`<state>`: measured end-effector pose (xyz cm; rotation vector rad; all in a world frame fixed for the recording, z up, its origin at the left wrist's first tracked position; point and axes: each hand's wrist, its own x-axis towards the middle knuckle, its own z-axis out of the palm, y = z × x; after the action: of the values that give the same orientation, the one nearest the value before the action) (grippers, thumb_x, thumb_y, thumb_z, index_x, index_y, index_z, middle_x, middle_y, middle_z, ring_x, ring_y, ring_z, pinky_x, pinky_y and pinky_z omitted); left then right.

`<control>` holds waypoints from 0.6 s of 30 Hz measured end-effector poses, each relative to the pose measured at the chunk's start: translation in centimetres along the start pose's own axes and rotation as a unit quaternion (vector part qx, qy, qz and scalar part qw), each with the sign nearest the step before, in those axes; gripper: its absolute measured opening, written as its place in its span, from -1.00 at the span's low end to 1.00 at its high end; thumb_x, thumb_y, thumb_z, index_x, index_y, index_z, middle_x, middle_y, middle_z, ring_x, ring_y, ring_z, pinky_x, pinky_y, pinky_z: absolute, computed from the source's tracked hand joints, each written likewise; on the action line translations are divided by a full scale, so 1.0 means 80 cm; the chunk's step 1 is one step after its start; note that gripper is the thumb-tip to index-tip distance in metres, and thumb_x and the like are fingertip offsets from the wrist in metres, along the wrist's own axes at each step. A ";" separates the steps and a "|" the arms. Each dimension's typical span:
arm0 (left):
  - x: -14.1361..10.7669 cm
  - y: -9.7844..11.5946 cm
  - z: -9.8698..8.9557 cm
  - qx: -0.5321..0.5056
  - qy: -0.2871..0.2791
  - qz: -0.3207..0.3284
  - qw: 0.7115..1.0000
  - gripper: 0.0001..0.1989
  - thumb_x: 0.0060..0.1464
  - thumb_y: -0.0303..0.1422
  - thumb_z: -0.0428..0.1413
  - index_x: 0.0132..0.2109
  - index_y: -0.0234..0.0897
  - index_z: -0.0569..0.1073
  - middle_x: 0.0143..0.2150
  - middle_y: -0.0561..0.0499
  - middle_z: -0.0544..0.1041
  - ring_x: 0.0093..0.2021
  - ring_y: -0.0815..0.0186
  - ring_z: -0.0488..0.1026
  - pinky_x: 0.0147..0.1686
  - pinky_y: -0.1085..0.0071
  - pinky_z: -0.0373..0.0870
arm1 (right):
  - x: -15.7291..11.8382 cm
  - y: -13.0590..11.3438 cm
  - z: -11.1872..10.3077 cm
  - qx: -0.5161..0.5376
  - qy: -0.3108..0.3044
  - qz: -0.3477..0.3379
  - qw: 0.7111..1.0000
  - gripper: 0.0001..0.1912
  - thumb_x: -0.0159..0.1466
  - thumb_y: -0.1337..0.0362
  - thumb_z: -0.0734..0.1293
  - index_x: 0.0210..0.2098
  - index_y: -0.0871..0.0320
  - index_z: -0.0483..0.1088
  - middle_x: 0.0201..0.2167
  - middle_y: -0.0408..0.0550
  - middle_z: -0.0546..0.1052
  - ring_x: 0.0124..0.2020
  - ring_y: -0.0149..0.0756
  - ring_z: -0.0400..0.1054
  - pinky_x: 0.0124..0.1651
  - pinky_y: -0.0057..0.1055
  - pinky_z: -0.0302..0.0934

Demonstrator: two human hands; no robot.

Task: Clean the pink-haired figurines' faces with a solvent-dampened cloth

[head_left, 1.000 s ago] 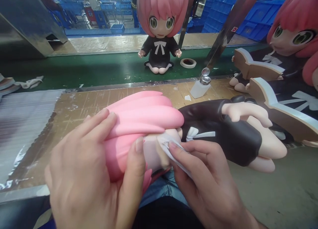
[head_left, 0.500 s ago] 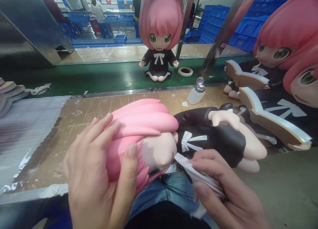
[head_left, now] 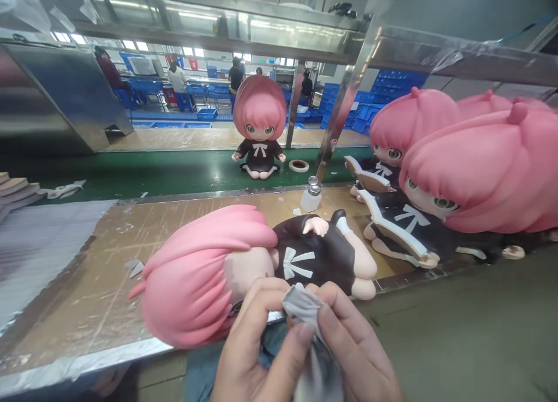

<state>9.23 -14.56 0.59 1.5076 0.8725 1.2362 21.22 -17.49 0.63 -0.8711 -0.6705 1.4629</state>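
Between my two hands a whitish cloth (head_left: pixel 303 309) is pinched, its lower part hanging down and blurred. The fingers of my left hand (head_left: pixel 261 338) grip its left side, and my right hand (head_left: pixel 353 338) grips its right side. Just beyond them a large pink-haired figure (head_left: pixel 187 268) lies on its side on the bench, head to the left. It wears a black dress (head_left: pixel 322 254) with a white bow (head_left: pixel 296 262). My left hand hides part of its face. Neither hand clearly holds the figure.
A pump bottle (head_left: pixel 311 198) stands behind the figure. On the green belt (head_left: pixel 183 172) are an upright figure (head_left: pixel 260 129) and a tape roll (head_left: pixel 299 166). More figures with open books (head_left: pixel 392 228) crowd the right. Foam sheet (head_left: pixel 39 245) covers the left. People work far behind.
My left hand has left the figure's hair and joined my right hand at the cloth. The view has tilted up and back, showing the shelf above.
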 end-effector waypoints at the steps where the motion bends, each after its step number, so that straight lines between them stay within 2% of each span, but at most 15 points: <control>1: -0.001 -0.001 0.004 -0.005 0.008 0.000 1.000 -0.92 0.26 -0.31 0.20 -0.12 0.02 0.55 -0.12 0.08 0.57 -0.07 0.29 0.54 -0.01 0.48 0.49 | -0.001 0.004 0.000 -0.025 0.013 -0.043 0.999 -0.63 0.34 -0.06 0.37 -0.29 0.12 0.33 -0.35 -0.13 0.35 -0.35 -0.42 0.25 -0.28 -0.51 0.23; 5: -0.010 -0.004 0.016 -0.024 0.031 -0.015 0.999 -0.94 0.35 -0.28 0.08 -0.13 -0.03 0.45 -0.02 0.08 0.55 0.04 0.33 0.49 0.11 0.46 0.37 | -0.006 0.016 -0.005 -0.132 0.054 -0.171 0.975 -0.73 0.44 0.03 0.25 -0.22 0.10 0.36 -0.25 -0.08 0.37 -0.23 -0.36 0.31 -0.14 -0.44 0.28; 6: -0.012 -0.005 0.018 -0.011 0.030 -0.017 0.999 -0.93 0.36 -0.28 0.06 -0.12 -0.03 0.44 -0.05 0.09 0.55 0.00 0.34 0.49 0.10 0.47 0.36 | -0.008 0.016 -0.007 -0.156 0.062 -0.192 0.967 -0.73 0.45 0.04 0.23 -0.21 0.10 0.35 -0.27 -0.08 0.35 -0.25 -0.37 0.29 -0.17 -0.45 0.26; 8: -0.012 -0.006 0.016 0.028 0.012 -0.034 0.999 -0.89 0.38 -0.23 0.02 -0.10 -0.04 0.43 -0.22 0.09 0.52 -0.21 0.37 0.48 -0.10 0.49 0.40 | -0.011 0.010 -0.012 -0.165 0.071 -0.193 0.965 -0.72 0.45 0.02 0.23 -0.19 0.11 0.34 -0.31 -0.10 0.31 -0.35 -0.40 0.20 -0.28 -0.49 0.20; 10: -0.009 -0.005 0.010 0.055 -0.026 -0.067 0.996 -0.80 0.38 -0.14 -0.02 -0.11 -0.08 0.42 -0.37 0.11 0.43 -0.42 0.37 0.38 -0.35 0.48 0.36 | -0.012 0.000 -0.019 -0.104 0.066 -0.136 0.983 -0.69 0.41 -0.01 0.29 -0.19 0.12 0.34 -0.35 -0.13 0.29 -0.39 -0.42 0.13 -0.33 -0.52 0.15; 12: -0.002 -0.002 0.003 0.075 -0.075 -0.088 0.990 -0.73 0.37 -0.07 -0.05 -0.13 -0.11 0.40 -0.42 0.11 0.39 -0.49 0.36 0.34 -0.47 0.47 0.32 | -0.009 -0.012 -0.028 -0.013 0.035 -0.048 0.998 -0.65 0.33 -0.03 0.37 -0.24 0.15 0.33 -0.38 -0.15 0.29 -0.39 -0.44 0.12 -0.32 -0.54 0.15; 14: 0.004 0.001 -0.005 0.115 -0.124 -0.075 0.983 -0.75 0.37 -0.08 -0.05 -0.12 -0.10 0.37 -0.35 0.07 0.48 -0.40 0.32 0.45 -0.39 0.48 0.41 | -0.006 -0.021 -0.038 0.038 -0.019 0.028 0.999 -0.58 0.26 -0.04 0.43 -0.34 0.17 0.28 -0.46 -0.19 0.24 -0.43 -0.47 0.08 -0.35 -0.56 0.11; 16: 0.006 0.002 -0.017 0.158 -0.173 -0.031 0.972 -0.83 0.35 -0.14 -0.02 -0.08 -0.06 0.37 -0.29 0.07 0.55 -0.32 0.31 0.54 -0.33 0.52 0.48 | -0.006 -0.027 -0.047 0.036 -0.085 0.079 0.993 -0.50 0.21 -0.09 0.46 -0.41 0.18 0.24 -0.54 -0.23 0.18 -0.52 -0.53 0.00 -0.44 -0.59 0.00; 18: 0.006 0.001 -0.034 0.191 -0.160 0.020 0.968 -0.85 0.27 -0.16 0.09 -0.06 -0.03 0.42 -0.27 0.09 0.61 -0.31 0.30 0.59 -0.34 0.56 0.51 | -0.012 -0.031 -0.055 0.013 -0.111 0.094 0.989 -0.44 0.16 -0.16 0.49 -0.41 0.17 0.23 -0.57 -0.24 0.19 -0.57 -0.55 -0.02 -0.49 -0.58 -0.10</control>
<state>6.67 -13.51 0.88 1.9742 0.8978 0.8458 26.27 -18.63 0.40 -0.7749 -0.7474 1.7527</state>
